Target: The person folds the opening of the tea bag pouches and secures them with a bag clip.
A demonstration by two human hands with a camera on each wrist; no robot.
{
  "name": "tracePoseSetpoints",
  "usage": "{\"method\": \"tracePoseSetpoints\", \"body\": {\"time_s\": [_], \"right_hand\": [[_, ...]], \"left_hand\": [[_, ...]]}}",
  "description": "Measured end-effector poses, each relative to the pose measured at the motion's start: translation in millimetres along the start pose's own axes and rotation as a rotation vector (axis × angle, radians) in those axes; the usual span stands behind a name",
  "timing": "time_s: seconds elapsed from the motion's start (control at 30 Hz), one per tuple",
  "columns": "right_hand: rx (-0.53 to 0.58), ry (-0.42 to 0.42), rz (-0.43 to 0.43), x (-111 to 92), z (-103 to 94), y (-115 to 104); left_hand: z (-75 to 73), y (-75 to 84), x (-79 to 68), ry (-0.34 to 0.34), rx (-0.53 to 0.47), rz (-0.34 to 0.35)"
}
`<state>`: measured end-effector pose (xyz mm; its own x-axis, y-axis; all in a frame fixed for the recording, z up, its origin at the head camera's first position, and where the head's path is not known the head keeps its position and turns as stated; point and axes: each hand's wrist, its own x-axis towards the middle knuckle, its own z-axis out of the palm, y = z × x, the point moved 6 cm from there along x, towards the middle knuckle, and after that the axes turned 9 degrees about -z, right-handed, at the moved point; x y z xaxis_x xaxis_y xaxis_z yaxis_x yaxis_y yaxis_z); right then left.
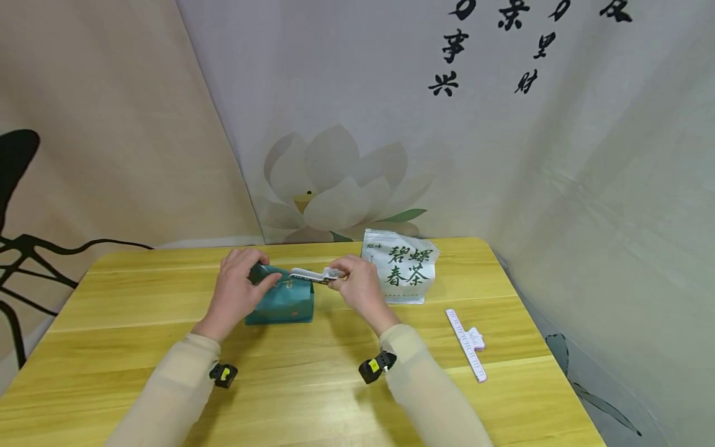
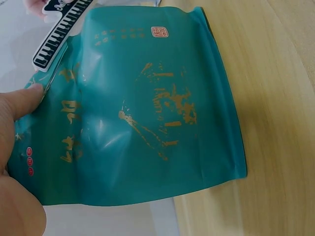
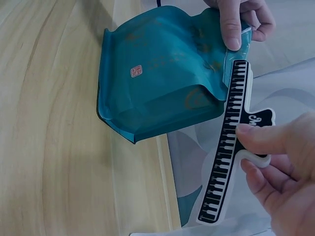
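Note:
A teal tea bag (image 1: 287,304) with gold print stands on the wooden table, its top edge folded over. My left hand (image 1: 237,287) grips that top edge, with the thumb pressed along the fold in the left wrist view. My right hand (image 1: 360,287) pinches the handle of a long black-and-white clip (image 3: 229,142) printed with piano keys. One end of the clip overlaps the bag's folded edge, close to the left thumb (image 3: 231,32). Most of the clip's length extends past the bag toward my right hand.
Behind my right hand stands a white tea bag (image 1: 402,267) with dark green characters. A white clip (image 1: 466,344) lies on the table (image 1: 301,385) to the right. Hanging cloth (image 1: 346,93) rises behind the back edge, and a black stand (image 1: 28,248) is at far left.

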<state>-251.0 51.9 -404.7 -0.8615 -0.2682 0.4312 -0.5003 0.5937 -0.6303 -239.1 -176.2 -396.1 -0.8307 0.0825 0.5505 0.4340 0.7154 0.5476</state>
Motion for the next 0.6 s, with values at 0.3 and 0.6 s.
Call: {"method": "tracePoseSetpoints", "body": {"time_s": [0.3, 0.6], "right_hand": [[-0.01, -0.005, 0.019, 1.1, 2.3, -1.9], [-0.023, 0.006, 0.028, 0.4, 4.6, -3.6]], "left_hand": [[-0.4, 0.8, 0.5, -0.003, -0.004, -0.009], [0.4, 1.2, 1.5, -0.012, -0.002, -0.005]]}}
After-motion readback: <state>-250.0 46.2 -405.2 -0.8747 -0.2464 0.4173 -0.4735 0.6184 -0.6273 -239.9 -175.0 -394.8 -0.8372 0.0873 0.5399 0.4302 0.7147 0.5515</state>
